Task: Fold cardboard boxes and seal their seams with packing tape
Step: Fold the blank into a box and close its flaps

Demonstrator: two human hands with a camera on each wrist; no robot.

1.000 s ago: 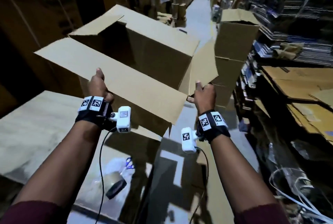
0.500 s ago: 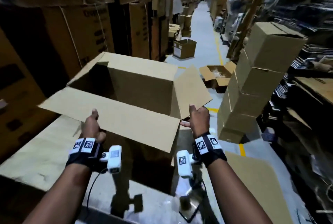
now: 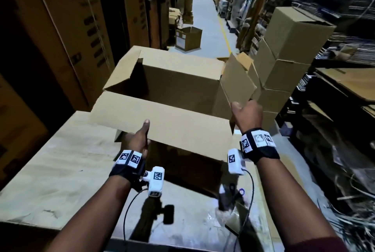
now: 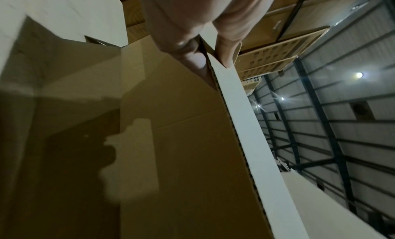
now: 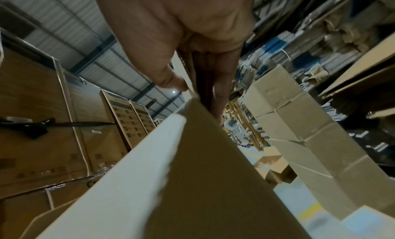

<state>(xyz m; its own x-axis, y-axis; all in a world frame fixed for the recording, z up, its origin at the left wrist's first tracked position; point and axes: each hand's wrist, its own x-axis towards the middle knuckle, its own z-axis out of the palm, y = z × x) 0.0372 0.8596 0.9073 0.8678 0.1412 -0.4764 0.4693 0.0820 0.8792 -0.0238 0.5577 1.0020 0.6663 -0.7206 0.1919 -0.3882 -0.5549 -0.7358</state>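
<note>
A large brown cardboard box is held above the work table, its top open and all flaps spread out. My left hand pinches the near long flap at its front edge, thumb on top; the left wrist view shows the thumb and a finger pinching that flap. My right hand pinches the lower edge of the right side flap, thumb inside and fingers outside, as the right wrist view shows on the flap's edge. No tape is on the box's visible seams.
A stack of closed boxes leans just right of the held box. Scissors and a dark object lie on plastic at the table's near right. Tall cartons line the left. An aisle runs ahead with an open box on the floor.
The box has swung from tilted high to level and further out in front of me. Both hands kept their hold on the flaps while my view turned up the aisle.
</note>
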